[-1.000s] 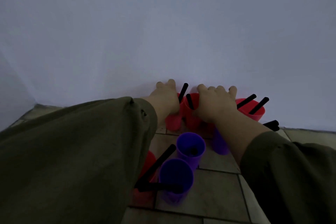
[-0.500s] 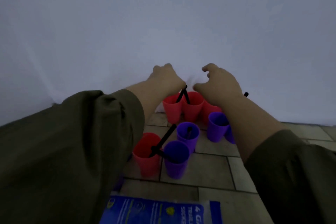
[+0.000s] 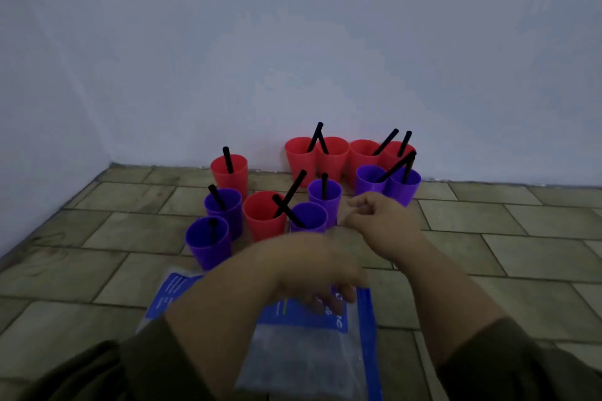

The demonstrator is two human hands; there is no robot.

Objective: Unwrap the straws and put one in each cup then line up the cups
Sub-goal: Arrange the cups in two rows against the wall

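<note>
Several red and purple cups stand on the tiled floor, each with a black straw in it. A row of red cups (image 3: 333, 162) lines the wall, with two purple cups (image 3: 371, 182) in front of its right end. Nearer me is a loose cluster: a red cup (image 3: 264, 221) with a long straw (image 3: 291, 194), a purple cup (image 3: 208, 242) and others. My right hand (image 3: 381, 225) hovers loosely curled and empty beside the cluster. My left hand (image 3: 312, 267), blurred, hangs empty with fingers down over a blue and clear plastic bag (image 3: 309, 345).
A pale wall (image 3: 293, 42) runs behind the cups and meets a side wall at the left corner. One red cup (image 3: 229, 172) stands apart to the left of the row. Tiled floor (image 3: 505, 238) stretches to the right.
Both hands have let go of the red cups at the wall and pulled back towards me. The view has tipped down, showing the whole group of cups and the bag.
</note>
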